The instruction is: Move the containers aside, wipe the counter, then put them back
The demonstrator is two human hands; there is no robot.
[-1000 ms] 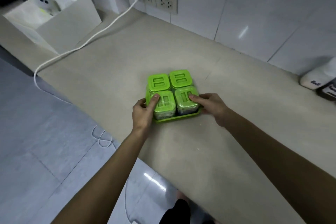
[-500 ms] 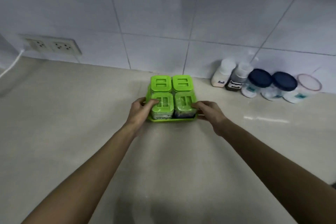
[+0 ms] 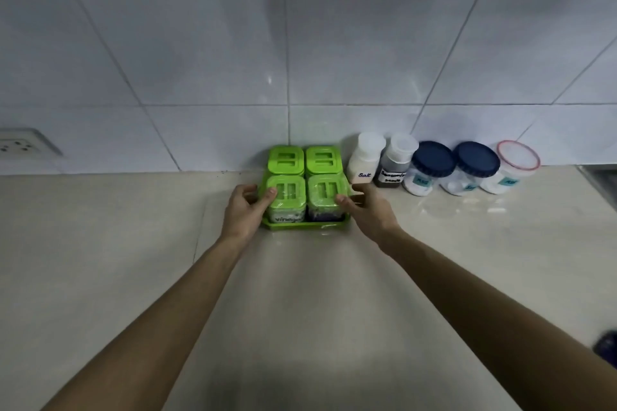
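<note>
A green tray (image 3: 302,225) carries several square green-lidded containers (image 3: 323,160) and sits close to the tiled back wall. My left hand (image 3: 245,210) grips the tray's left side, thumb on the front-left lid. My right hand (image 3: 369,210) grips its right side, thumb on the front-right lid. Just right of the tray, along the wall, stand a white salt bottle (image 3: 364,158), a dark sauce bottle (image 3: 395,160), two blue-lidded jars (image 3: 432,165) and a clear jar with a red-rimmed lid (image 3: 510,167).
The beige counter (image 3: 133,243) stretches left and toward me. A wall socket (image 3: 20,145) sits low on the tiles at far left. A metal edge (image 3: 601,177) shows at far right, and a dark blue object (image 3: 607,345) at the lower right border.
Both hands have carried the green tray from the open counter near the sockets rightward and back against the wall, beside the row of bottles and jars. My view turned with it.
</note>
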